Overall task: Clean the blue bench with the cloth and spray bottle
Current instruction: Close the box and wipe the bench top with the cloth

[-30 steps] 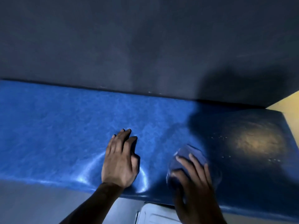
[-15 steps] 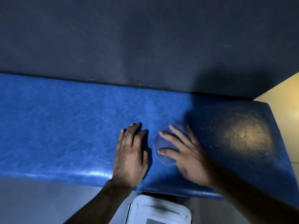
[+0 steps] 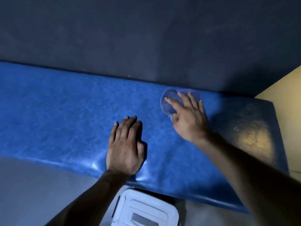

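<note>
Right hand [image 3: 187,118] fingers spread flat pressing cloth [image 3: 169,101] on blue bench [image 3: 65,115], left hand [image 3: 125,144] flat, no legible writing

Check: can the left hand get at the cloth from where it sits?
Probably yes. The left hand rests flat on the bench, with only bare blue surface between it and the cloth. But the right hand already presses on that cloth.

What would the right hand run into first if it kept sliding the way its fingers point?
The right hand, pressing the cloth flat on the bench, points up and slightly left toward the back edge. It would probably meet the dark wall behind the bench first; nothing else shows in between.
</note>
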The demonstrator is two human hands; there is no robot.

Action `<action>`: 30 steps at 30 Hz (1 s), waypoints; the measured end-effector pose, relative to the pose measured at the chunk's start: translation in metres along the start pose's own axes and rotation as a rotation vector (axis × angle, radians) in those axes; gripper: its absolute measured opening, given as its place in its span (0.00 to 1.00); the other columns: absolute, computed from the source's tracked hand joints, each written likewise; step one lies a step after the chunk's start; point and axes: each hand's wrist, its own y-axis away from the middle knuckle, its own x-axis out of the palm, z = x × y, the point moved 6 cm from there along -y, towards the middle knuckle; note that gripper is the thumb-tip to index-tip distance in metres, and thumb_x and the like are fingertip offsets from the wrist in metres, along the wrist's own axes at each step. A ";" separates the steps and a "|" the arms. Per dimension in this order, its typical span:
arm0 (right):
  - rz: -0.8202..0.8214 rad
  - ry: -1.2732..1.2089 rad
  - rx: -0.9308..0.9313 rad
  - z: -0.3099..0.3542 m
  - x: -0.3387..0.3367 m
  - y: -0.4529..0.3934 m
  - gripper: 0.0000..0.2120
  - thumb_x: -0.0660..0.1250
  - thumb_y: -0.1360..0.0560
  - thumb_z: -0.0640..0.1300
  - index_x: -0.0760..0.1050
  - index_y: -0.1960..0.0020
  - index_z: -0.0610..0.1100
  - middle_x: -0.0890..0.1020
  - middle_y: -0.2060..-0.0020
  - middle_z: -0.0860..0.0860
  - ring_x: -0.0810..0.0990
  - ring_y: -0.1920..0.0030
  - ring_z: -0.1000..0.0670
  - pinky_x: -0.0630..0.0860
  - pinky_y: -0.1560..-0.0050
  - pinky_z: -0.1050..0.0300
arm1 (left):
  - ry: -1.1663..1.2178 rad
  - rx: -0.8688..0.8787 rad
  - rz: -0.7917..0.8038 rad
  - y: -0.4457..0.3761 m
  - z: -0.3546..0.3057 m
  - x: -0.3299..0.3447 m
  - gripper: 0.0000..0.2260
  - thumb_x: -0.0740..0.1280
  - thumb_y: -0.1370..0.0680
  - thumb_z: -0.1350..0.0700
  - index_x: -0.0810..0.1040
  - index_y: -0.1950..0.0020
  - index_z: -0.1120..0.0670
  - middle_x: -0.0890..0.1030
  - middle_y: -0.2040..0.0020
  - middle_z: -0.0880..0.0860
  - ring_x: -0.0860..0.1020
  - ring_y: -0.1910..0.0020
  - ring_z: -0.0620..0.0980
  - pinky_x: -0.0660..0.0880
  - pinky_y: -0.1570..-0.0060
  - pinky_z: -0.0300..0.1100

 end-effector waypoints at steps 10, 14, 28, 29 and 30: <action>-0.107 -0.104 -0.104 -0.001 0.005 0.194 0.27 0.63 0.33 0.49 0.79 0.34 0.57 0.75 0.28 0.48 0.69 0.25 0.40 0.66 0.30 0.30 | -0.009 -0.032 0.065 0.003 -0.008 -0.005 0.26 0.58 0.25 0.53 0.71 0.26 0.55 0.70 0.23 0.52 0.63 0.20 0.52 0.56 0.21 0.58; -0.066 0.013 -0.143 -0.017 0.014 0.223 0.27 0.62 0.35 0.53 0.81 0.36 0.57 0.78 0.31 0.46 0.74 0.29 0.38 0.73 0.39 0.28 | -0.003 -0.058 0.077 0.006 -0.013 -0.005 0.28 0.57 0.25 0.53 0.70 0.24 0.55 0.68 0.21 0.53 0.60 0.18 0.52 0.54 0.20 0.57; 0.264 0.227 -0.321 0.057 0.009 0.038 0.38 0.62 0.27 0.48 0.52 0.20 0.59 0.48 0.18 0.53 0.42 0.18 0.44 0.38 0.24 0.31 | 0.119 -0.102 -0.014 0.005 -0.010 0.001 0.29 0.60 0.28 0.59 0.72 0.27 0.62 0.72 0.25 0.58 0.66 0.21 0.55 0.54 0.19 0.56; 0.268 0.257 -0.332 0.063 0.011 0.020 0.38 0.63 0.27 0.49 0.51 0.20 0.59 0.47 0.18 0.53 0.41 0.18 0.44 0.39 0.24 0.31 | 0.125 -0.106 -0.015 0.005 -0.009 0.001 0.29 0.59 0.28 0.59 0.72 0.27 0.62 0.72 0.25 0.57 0.65 0.21 0.55 0.54 0.19 0.56; 0.274 0.275 -0.335 0.069 0.012 0.004 0.38 0.63 0.27 0.49 0.51 0.20 0.60 0.46 0.18 0.53 0.41 0.18 0.44 0.39 0.24 0.30 | 0.129 -0.105 -0.015 0.005 -0.009 0.002 0.29 0.59 0.28 0.58 0.72 0.27 0.61 0.72 0.25 0.57 0.65 0.21 0.54 0.54 0.19 0.56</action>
